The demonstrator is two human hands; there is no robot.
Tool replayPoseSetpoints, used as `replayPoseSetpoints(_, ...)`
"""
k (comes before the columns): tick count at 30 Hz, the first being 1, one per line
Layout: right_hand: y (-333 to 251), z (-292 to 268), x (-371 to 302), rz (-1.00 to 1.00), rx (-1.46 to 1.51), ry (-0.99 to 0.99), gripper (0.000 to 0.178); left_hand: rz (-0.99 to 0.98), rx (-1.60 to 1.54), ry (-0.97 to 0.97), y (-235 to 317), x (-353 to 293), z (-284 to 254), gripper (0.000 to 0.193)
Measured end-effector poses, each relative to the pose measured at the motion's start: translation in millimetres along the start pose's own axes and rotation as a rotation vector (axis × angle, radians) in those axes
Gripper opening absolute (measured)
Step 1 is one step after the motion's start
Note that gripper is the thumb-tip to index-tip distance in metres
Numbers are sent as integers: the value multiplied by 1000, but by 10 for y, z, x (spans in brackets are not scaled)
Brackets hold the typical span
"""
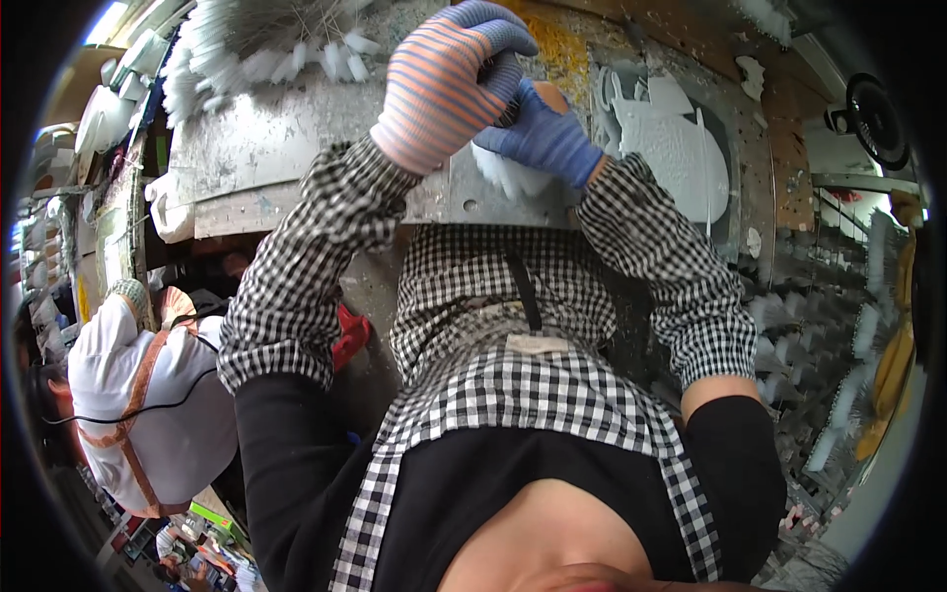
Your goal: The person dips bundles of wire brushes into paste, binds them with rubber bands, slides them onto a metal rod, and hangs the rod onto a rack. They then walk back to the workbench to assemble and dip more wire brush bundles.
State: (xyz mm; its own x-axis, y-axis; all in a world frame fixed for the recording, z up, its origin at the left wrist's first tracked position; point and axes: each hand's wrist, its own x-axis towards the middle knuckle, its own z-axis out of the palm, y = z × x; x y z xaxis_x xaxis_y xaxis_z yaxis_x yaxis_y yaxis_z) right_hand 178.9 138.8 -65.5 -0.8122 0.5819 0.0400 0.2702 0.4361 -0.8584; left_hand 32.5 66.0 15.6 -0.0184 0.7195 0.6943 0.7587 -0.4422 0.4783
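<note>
My left hand (442,84), in an orange-and-grey striped glove, is closed over the middle of the workbench (286,138). Against it, slightly lower and to the right, my right hand (552,136) is closed too, in a blue glove with a bare fingertip showing. Something small and dark (510,111) shows between the two hands; the fingers cover most of it, and its kind cannot be made out. Below my right hand, a blurred tuft of white bristles (510,176) lies over the metal bench top near its front edge.
White bristle brushes with thin stems (281,44) are heaped at the bench's far left. On the right, thick white paste (671,148) coats a grey plate. A black fan (876,120) and racked grey-white brushes (829,326) stand farther right. Another person (158,395) works at left.
</note>
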Motion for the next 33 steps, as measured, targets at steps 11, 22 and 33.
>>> replayPoseSetpoints(11, -9, -36, -172, 61, 52, 138, 37, 68, -36, 39, -11, 282, 324, 28)
replayPoseSetpoints(22, 388, 266, -438, -636, -674, 334, 40, 328, 59, -174, 163, -403, 207, 30)
replayPoseSetpoints(33, 701, 370, -141, -493, -324, 444, 62, 165, 73, -129, 32, -111, 403, 30)
